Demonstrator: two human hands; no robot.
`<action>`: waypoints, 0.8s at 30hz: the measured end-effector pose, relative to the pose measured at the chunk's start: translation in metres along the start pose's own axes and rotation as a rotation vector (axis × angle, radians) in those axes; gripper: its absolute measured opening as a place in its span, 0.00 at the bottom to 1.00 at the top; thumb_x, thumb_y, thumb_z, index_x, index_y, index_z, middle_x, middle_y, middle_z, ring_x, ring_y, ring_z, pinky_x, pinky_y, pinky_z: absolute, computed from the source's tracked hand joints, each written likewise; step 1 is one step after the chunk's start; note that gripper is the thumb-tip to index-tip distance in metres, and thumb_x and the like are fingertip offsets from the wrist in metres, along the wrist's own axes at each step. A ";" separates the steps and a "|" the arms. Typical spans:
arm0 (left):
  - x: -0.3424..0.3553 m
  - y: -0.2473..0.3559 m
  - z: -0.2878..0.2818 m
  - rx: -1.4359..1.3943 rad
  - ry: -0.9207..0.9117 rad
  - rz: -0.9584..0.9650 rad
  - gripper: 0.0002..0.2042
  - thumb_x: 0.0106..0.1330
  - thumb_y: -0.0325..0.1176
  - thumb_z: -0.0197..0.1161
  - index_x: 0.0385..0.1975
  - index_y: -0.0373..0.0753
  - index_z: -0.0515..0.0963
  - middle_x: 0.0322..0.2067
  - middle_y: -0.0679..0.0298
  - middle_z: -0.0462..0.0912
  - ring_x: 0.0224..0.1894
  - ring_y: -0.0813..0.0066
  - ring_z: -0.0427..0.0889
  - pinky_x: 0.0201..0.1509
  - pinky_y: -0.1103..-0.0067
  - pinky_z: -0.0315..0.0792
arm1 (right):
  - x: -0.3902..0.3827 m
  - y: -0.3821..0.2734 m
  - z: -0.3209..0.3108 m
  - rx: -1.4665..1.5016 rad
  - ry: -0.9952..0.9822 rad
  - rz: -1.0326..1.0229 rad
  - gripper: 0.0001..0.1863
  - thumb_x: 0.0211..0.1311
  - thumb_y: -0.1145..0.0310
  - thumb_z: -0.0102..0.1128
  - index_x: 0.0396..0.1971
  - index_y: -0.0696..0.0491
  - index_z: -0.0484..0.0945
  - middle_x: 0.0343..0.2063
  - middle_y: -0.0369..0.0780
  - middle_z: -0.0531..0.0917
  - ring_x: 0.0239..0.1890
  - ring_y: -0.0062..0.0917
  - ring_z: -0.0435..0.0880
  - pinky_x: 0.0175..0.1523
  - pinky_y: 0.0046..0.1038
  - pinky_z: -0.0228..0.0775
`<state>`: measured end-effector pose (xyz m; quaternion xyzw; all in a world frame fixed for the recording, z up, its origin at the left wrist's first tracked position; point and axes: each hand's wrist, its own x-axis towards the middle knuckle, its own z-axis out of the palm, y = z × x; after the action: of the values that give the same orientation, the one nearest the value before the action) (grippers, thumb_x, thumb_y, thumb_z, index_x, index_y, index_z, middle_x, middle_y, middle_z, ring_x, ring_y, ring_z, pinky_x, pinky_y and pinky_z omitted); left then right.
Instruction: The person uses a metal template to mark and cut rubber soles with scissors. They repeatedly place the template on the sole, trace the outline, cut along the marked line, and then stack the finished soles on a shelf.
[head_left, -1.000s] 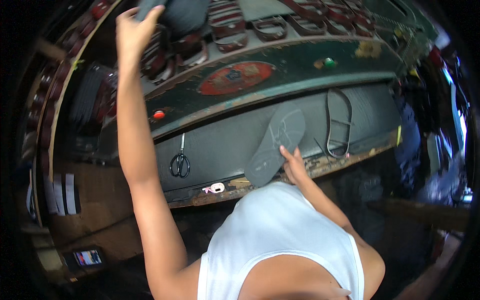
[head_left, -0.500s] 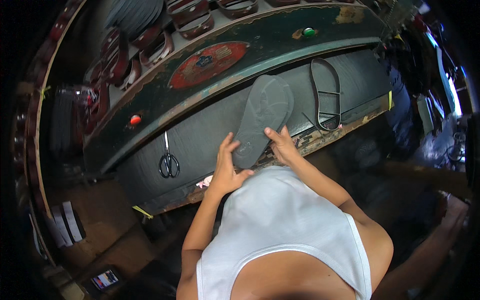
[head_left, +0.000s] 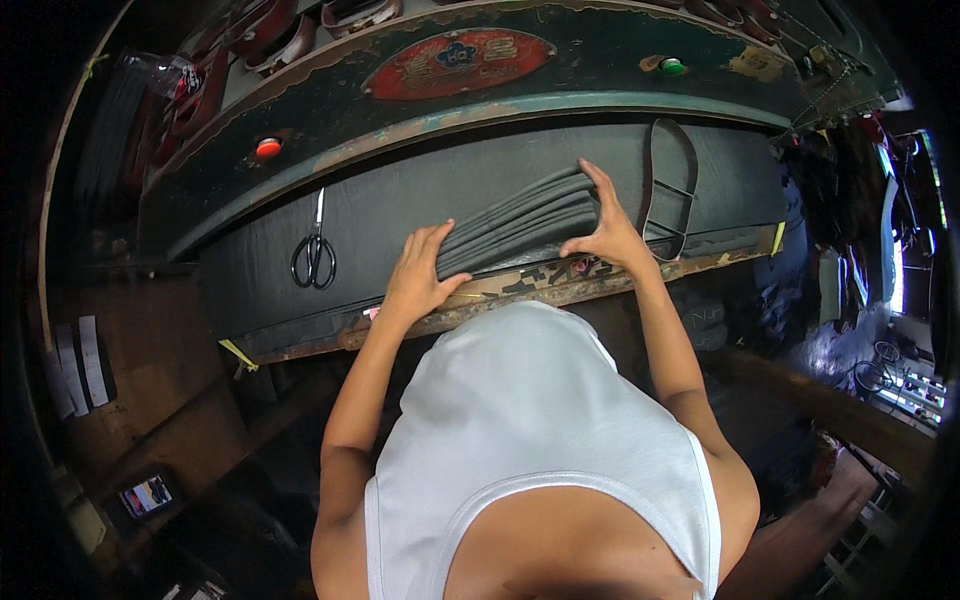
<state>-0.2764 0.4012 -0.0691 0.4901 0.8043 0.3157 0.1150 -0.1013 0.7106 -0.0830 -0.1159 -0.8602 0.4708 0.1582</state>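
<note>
A stack of thin grey sheets (head_left: pixel 520 225) sits between the person's two hands, over the near middle part of a dark work surface (head_left: pixel 380 205); its layered edges face up and slant from near left to far right; whether it rests on the surface cannot be told. The left hand (head_left: pixel 420 272) closes on the stack's left end; its fingers lie close together and curve to the far left corner, while the thumb is spread away from them along the near side, so that the end lies between thumb and fingers. The right hand (head_left: pixel 607 225) frames the right end; its fingers reach the far right corner, the thumb stands wide apart at the near right corner, and the end lies in the gap between; whether that thumb presses on the sheets cannot be told.

Black-handled scissors (head_left: pixel 315 257) lie to the left of the left hand, blades pointing to the far side; a sole-shaped metal frame (head_left: pixel 674 188) with crossbars lies just right of the right hand; beyond the surface runs a worn green panel (head_left: pixel 610 48), bearing a red oval plate (head_left: pixel 455 64), a red button (head_left: pixel 268 148) at left and a green button (head_left: pixel 672 67) at right.
</note>
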 end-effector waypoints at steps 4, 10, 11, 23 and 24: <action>0.000 0.006 -0.002 0.044 0.033 0.043 0.42 0.50 0.38 0.80 0.67 0.38 0.68 0.54 0.48 0.76 0.54 0.45 0.76 0.58 0.61 0.73 | -0.003 -0.001 0.005 -0.081 0.066 0.023 0.60 0.36 0.61 0.87 0.72 0.53 0.59 0.69 0.51 0.66 0.72 0.47 0.64 0.76 0.41 0.57; 0.007 0.035 -0.106 0.150 0.589 0.268 0.44 0.43 0.41 0.84 0.63 0.36 0.71 0.56 0.50 0.76 0.54 0.53 0.78 0.56 0.61 0.74 | -0.030 -0.017 -0.030 -0.188 0.244 0.157 0.58 0.41 0.64 0.84 0.73 0.53 0.58 0.71 0.50 0.63 0.73 0.46 0.63 0.74 0.44 0.58; 0.011 0.041 -0.128 0.022 0.687 0.157 0.45 0.46 0.44 0.83 0.65 0.32 0.69 0.60 0.47 0.73 0.60 0.53 0.75 0.63 0.61 0.70 | -0.040 -0.016 -0.036 -0.378 0.221 0.209 0.59 0.39 0.65 0.84 0.73 0.52 0.58 0.71 0.54 0.62 0.72 0.51 0.63 0.75 0.46 0.57; 0.198 0.023 -0.320 -0.882 0.648 -0.271 0.41 0.68 0.58 0.65 0.71 0.35 0.61 0.68 0.50 0.67 0.67 0.56 0.71 0.61 0.51 0.75 | -0.071 0.008 -0.084 -0.760 -0.022 0.252 0.36 0.36 0.57 0.84 0.46 0.57 0.78 0.40 0.45 0.81 0.49 0.42 0.78 0.57 0.41 0.63; 0.206 0.021 -0.324 -0.901 0.643 -0.347 0.40 0.68 0.57 0.65 0.72 0.36 0.61 0.70 0.51 0.64 0.69 0.57 0.69 0.61 0.51 0.75 | -0.070 -0.003 -0.091 -0.692 -0.036 0.294 0.35 0.36 0.57 0.83 0.46 0.58 0.78 0.39 0.44 0.81 0.48 0.42 0.78 0.57 0.41 0.63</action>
<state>-0.5237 0.4576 0.2201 0.1332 0.6538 0.7364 0.1121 -0.0025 0.7548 -0.0463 -0.2764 -0.9452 0.1720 0.0252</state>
